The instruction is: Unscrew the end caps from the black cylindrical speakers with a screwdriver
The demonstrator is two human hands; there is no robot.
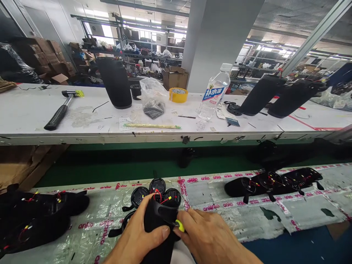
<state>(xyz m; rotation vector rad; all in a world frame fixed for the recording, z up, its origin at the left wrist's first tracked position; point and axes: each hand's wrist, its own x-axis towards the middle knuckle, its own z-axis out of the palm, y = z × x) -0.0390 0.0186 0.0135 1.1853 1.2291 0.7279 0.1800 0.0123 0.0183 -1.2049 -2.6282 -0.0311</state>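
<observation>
My left hand (141,234) grips a black fabric-covered cylinder (158,247), tilted, with its open end up. Red and yellow wires stick out of that end, beside a black strap-like band (166,212). Closed around a small tool with a yellow-green handle (180,225), my right hand (207,234) works at the band's lower right edge. My fingers hide most of the tool, so its tip cannot be made out. Just beyond the cylinder lie several round black caps (140,197), some with short straps.
More black cylinders with wires lie at the left (41,220) and right (275,183) on the plastic-covered lower surface (209,220). On the white bench (90,121) are a hammer (62,112), tape roll (178,96), water bottle (216,91), plastic bag (154,95) and standing black cylinders (115,82).
</observation>
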